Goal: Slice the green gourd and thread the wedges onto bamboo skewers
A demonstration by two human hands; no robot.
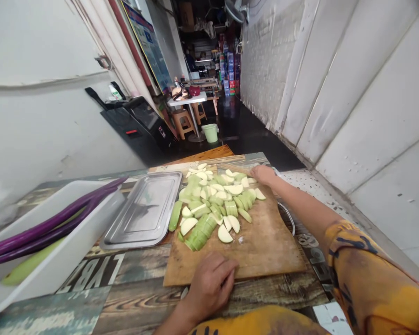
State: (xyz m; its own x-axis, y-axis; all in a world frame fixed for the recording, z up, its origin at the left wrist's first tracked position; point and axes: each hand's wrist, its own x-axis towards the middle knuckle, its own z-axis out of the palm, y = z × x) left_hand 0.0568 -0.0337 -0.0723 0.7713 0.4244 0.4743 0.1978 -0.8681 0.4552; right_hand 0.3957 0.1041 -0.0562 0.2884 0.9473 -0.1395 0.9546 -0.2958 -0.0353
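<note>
A wooden cutting board (pixel 265 251) lies on the patterned table, piled with several pale green vegetable slices (pixel 212 204). My left hand (pixel 209 284) rests at the board's near edge, fingers curled down onto the wood. My right hand (pixel 263 175) reaches along the board's right side to its far corner, where the fingers close over the edge beside the slices. A yellow patterned sleeve (pixel 373 274) covers that arm.
An empty steel tray (pixel 145 211) sits left of the board. Further left, a white tub (pixel 73 242) holds long purple eggplants (pixel 49 228) and a green vegetable. A metal rim (pixel 289 215) shows under the board's right side. A white wall stands close on the right.
</note>
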